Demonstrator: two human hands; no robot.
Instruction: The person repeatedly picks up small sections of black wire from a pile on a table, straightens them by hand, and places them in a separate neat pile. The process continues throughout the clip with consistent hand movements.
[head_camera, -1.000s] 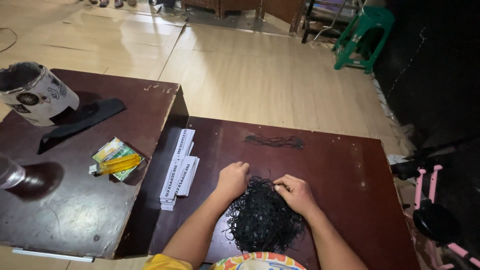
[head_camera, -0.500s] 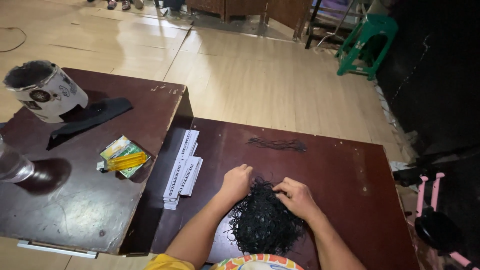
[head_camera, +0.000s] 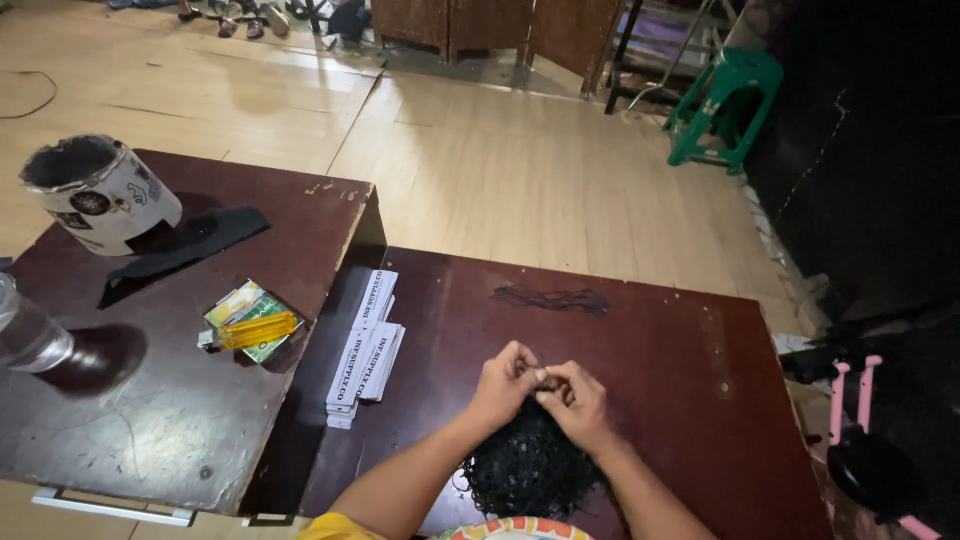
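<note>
Hands (head_camera: 540, 385) now raised, black tangle (head_camera: 525, 470) beneath.

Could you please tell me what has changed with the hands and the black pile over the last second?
Both hands lifted off the pile of black strands and came together above its far edge. The left hand and right hand now meet at the fingertips, seemingly pinching something small, too fine to make out. The pile, the white paper strips and the thin strand bundle stayed put.

hands: left hand (head_camera: 505, 385) and right hand (head_camera: 575, 400) touch above the tangle of cords (head_camera: 525, 470)
labels: paper strips (head_camera: 365, 345) left of hands
far: loose cords (head_camera: 555, 298) behind hands
</note>
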